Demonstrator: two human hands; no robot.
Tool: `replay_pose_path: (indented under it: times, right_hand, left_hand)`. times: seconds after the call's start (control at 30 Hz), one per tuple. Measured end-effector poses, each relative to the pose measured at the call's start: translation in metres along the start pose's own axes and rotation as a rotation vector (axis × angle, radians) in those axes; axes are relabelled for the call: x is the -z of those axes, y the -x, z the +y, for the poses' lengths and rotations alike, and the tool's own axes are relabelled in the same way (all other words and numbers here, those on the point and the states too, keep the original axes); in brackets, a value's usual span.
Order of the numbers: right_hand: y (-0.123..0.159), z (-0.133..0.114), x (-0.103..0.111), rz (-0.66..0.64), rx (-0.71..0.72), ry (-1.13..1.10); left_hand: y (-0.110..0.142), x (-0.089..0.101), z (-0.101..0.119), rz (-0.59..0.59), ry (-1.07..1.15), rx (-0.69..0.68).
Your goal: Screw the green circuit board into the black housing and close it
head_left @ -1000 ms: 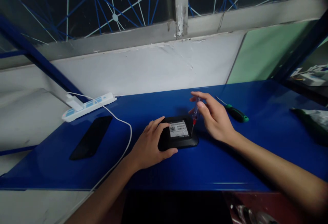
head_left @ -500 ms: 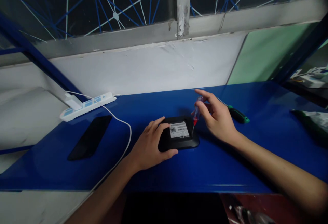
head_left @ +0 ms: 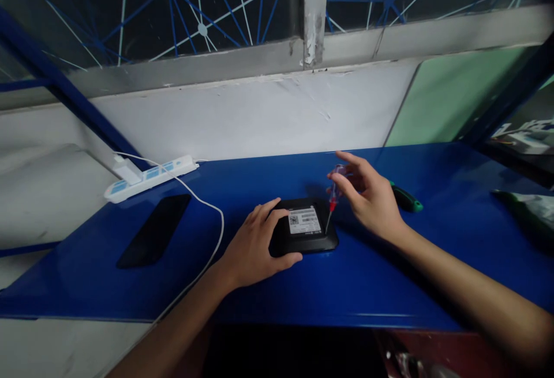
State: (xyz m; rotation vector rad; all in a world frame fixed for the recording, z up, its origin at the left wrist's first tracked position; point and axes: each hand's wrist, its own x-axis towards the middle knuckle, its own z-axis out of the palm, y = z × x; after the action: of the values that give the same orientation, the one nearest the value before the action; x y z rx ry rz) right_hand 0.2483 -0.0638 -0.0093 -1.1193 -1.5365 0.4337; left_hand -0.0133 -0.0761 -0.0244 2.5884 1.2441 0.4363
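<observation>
A flat black electronic device [head_left: 308, 244] with rounded corners lies on the blue table, its white printed label [head_left: 303, 220] facing up. My left hand [head_left: 255, 245] grips it from the left, fingers over the far side and thumb along the near edge. In my right hand [head_left: 374, 199] is a small screwdriver [head_left: 333, 199] with a clear handle and a red collar. Thumb and fingers pinch the handle, and the forefinger is stretched out past its top. The slightly tilted shaft points down to the device's right side, near the label's corner; any screw there is too small to see.
Behind my right hand lies a green and black tool handle [head_left: 405, 198]. To the left are a black flat panel [head_left: 153, 231], a white power strip [head_left: 151, 179] and a white cable [head_left: 221, 222]. A bag [head_left: 532, 210] sits at the right. A wall borders the table's back.
The view has shifted slightly. My right forefinger and thumb have moved a little on the screwdriver handle, and the screwdriver's tilt differs slightly. My left hand stays on the device.
</observation>
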Motion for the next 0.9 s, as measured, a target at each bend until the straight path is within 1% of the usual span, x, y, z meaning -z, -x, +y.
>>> replay_pose_path:
  times: [0.1, 0.17, 0.43, 0.57, 0.67, 0.77, 0.9]
  right_hand:
    - [0.0, -0.002, 0.001, 0.011, 0.036, 0.08]
    - [0.0, -0.003, 0.0, -0.001, 0.033, 0.094]
    - [0.003, 0.0, 0.0, -0.08, -0.016, -0.053]
    - [0.003, 0.001, 0.0, -0.076, 0.004, -0.075]
    - [0.002, -0.002, 0.001, -0.057, 0.029, -0.007]
    - [0.002, -0.008, 0.001, -0.023, 0.063, 0.082]
    - [0.004, -0.011, 0.002, -0.02, 0.108, 0.101]
  left_hand:
    - [0.0, 0.0, 0.0, 0.001, -0.001, 0.004]
    - [0.0, 0.001, 0.001, 0.004, 0.006, -0.001]
    - [0.001, 0.004, 0.002, -0.031, 0.038, -0.001]
    - [0.002, 0.002, 0.001, -0.001, 0.034, -0.012]
    - [0.001, 0.002, 0.001, 0.012, 0.022, -0.017]
    - [0.001, 0.001, 0.001, 0.0, 0.012, -0.011]
    - [0.001, 0.001, 0.001, -0.023, 0.01, -0.001]
